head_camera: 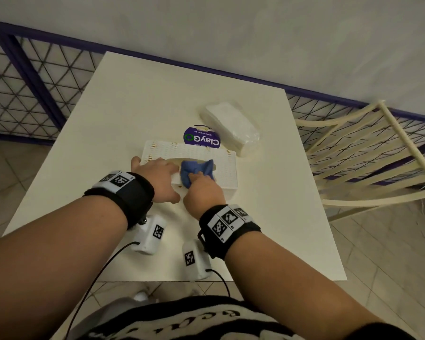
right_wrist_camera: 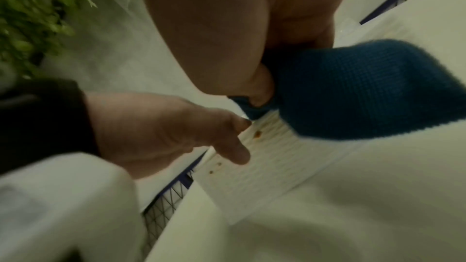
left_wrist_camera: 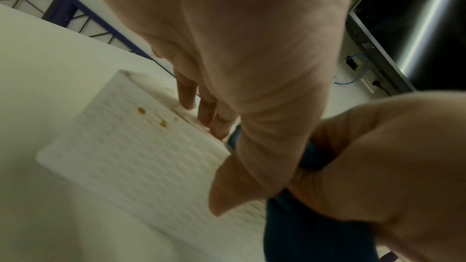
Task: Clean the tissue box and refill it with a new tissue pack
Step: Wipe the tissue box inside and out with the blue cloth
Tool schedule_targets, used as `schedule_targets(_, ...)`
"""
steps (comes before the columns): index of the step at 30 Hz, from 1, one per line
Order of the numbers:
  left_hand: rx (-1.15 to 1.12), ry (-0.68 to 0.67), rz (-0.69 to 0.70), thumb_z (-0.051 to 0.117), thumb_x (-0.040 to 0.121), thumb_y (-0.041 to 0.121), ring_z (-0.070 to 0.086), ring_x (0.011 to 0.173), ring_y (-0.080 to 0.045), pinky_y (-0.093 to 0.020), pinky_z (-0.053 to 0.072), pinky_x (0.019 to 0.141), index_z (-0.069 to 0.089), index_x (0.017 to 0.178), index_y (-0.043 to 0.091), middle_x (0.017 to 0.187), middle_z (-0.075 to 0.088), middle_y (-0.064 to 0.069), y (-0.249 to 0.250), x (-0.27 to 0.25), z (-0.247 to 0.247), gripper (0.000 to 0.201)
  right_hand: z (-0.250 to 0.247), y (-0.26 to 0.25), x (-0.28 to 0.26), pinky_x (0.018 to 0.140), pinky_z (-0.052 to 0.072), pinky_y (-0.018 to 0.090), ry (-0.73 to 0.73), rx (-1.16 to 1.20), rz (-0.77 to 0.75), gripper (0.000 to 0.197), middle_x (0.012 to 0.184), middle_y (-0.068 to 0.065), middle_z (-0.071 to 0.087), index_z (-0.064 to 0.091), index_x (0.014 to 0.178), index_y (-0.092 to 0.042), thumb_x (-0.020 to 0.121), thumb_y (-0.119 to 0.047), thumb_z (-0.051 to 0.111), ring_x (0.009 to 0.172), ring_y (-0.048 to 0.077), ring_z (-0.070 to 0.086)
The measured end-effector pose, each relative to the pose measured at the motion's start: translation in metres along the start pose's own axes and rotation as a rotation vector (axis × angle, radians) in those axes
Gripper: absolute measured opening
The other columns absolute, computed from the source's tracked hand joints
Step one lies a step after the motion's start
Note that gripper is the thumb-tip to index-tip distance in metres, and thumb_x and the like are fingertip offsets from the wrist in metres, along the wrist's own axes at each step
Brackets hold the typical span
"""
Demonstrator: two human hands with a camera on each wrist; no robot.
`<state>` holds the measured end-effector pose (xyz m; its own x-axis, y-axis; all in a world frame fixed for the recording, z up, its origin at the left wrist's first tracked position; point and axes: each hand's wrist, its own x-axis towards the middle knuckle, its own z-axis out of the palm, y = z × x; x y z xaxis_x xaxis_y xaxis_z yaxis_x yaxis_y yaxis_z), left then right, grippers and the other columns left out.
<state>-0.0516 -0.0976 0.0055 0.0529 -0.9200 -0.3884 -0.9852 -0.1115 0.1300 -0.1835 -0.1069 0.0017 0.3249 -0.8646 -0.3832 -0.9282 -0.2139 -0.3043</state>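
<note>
A white woven-pattern tissue box (head_camera: 221, 165) with orange stains (left_wrist_camera: 141, 110) lies in the middle of the white table (head_camera: 133, 106). My left hand (head_camera: 157, 174) rests on the box's left part, fingers straight on its top (left_wrist_camera: 211, 115) and thumb down its near side. My right hand (head_camera: 203, 188) grips a bunched blue cloth (head_camera: 199, 170) and presses it on the box top by the slot; the waffle-textured cloth (right_wrist_camera: 365, 91) fills the right wrist view. A new tissue pack (head_camera: 231, 126) in clear plastic lies behind the box to the right.
A round purple ClayGo tub (head_camera: 201, 139) stands right behind the box, beside the pack. A cream slatted chair (head_camera: 368, 153) stands off the table's right edge. A purple wire-mesh fence (head_camera: 22, 89) runs behind the table along the wall.
</note>
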Motion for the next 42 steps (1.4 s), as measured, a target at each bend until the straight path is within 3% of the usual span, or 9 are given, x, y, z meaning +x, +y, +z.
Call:
schedule_targets(5,0.009,-0.025,0.048,0.062,0.07,0.04,0.041,0.129,-0.012,-0.053,0.002,0.112,0.038,0.137,0.04,0.135,0.045,0.008,-0.019,-0.005,-0.003,0.071,-0.043,0.023,-0.015,0.076,0.047,0.032,0.043,0.395,0.032,0.015,0.09,0.011,0.066,0.068,0.094,-0.009,0.086,-0.012,0.056,0.087,0.024,0.061)
schedule_targets(8,0.0,-0.075,0.065,0.056,0.073,0.025,0.034,0.137,-0.008,-0.051,-0.014,0.114,0.033,0.141,0.041,0.147,0.038,0.011,-0.03,-0.008,-0.013,0.073,-0.075,0.053,-0.026,0.071,0.048,0.034,0.195,0.637,0.097,0.014,0.081,0.012,0.065,0.071,0.09,-0.005,0.082,-0.003,0.059,0.078,0.019,0.056)
schedule_targets(12,0.123,0.014,0.177,0.058,0.074,0.034,0.02,0.142,-0.006,-0.058,-0.007,0.112,0.028,0.146,0.033,0.153,0.027,0.012,-0.003,-0.014,-0.01,0.077,-0.114,0.075,-0.038,0.077,0.049,0.037,0.335,0.742,0.117,0.02,0.094,0.023,0.067,0.067,0.101,0.004,0.087,-0.003,0.055,0.084,0.023,0.058)
schedule_targets(15,0.172,-0.007,0.193,0.065,0.076,0.048,0.039,0.132,-0.014,-0.057,0.002,0.11,0.039,0.14,0.029,0.142,0.042,0.009,0.028,-0.016,0.0,0.072,-0.111,0.068,-0.032,0.077,0.049,0.038,0.332,0.647,0.088,0.015,0.092,0.02,0.067,0.066,0.095,-0.002,0.087,-0.007,0.054,0.085,0.025,0.059)
schedule_targets(17,0.202,0.023,0.152,0.064,0.081,0.037,0.051,0.119,-0.018,-0.055,0.005,0.11,0.047,0.131,0.029,0.127,0.055,0.006,0.042,-0.015,0.003,0.054,-0.086,0.056,-0.022,0.081,0.046,0.035,0.198,0.426,0.05,0.017,0.102,0.018,0.065,0.064,0.101,-0.006,0.09,-0.011,0.052,0.097,0.028,0.06)
schedule_targets(20,0.186,0.119,0.107,0.04,0.088,0.012,0.058,0.107,-0.018,-0.051,0.006,0.113,0.056,0.119,0.029,0.112,0.063,0.005,0.046,-0.012,0.007,0.039,-0.029,0.046,-0.008,0.114,0.024,0.045,-0.121,-0.038,0.024,0.055,0.159,0.015,0.015,0.023,0.148,-0.014,0.099,-0.028,0.04,0.145,0.035,0.017)
schedule_targets(22,0.193,0.117,0.109,0.037,0.089,0.011,0.057,0.109,-0.018,-0.05,0.002,0.114,0.056,0.121,0.03,0.112,0.064,0.005,0.045,-0.011,0.008,0.041,-0.013,0.05,0.007,0.118,0.008,0.052,-0.074,-0.052,0.083,0.064,0.162,0.006,-0.011,0.003,0.153,-0.025,0.099,-0.037,0.035,0.149,0.03,-0.007)
schedule_targets(30,0.232,0.138,0.145,0.053,0.084,0.021,0.06,0.097,-0.018,-0.039,0.021,0.097,0.057,0.117,0.035,0.105,0.065,0.008,0.039,-0.006,0.011,0.037,0.003,0.025,-0.001,0.12,0.001,0.044,-0.043,-0.071,0.149,0.065,0.159,0.022,-0.008,-0.002,0.152,-0.009,0.101,-0.03,0.032,0.148,0.037,-0.004)
schedule_targets(42,0.178,0.193,0.137,0.058,0.082,0.028,0.058,0.086,-0.017,-0.036,0.021,0.088,0.059,0.107,0.034,0.099,0.065,0.007,0.036,-0.002,0.015,0.025,0.002,0.022,-0.001,0.121,0.008,0.045,-0.051,-0.08,0.096,0.067,0.159,0.022,0.001,0.007,0.152,-0.007,0.1,-0.037,0.035,0.148,0.037,0.005)
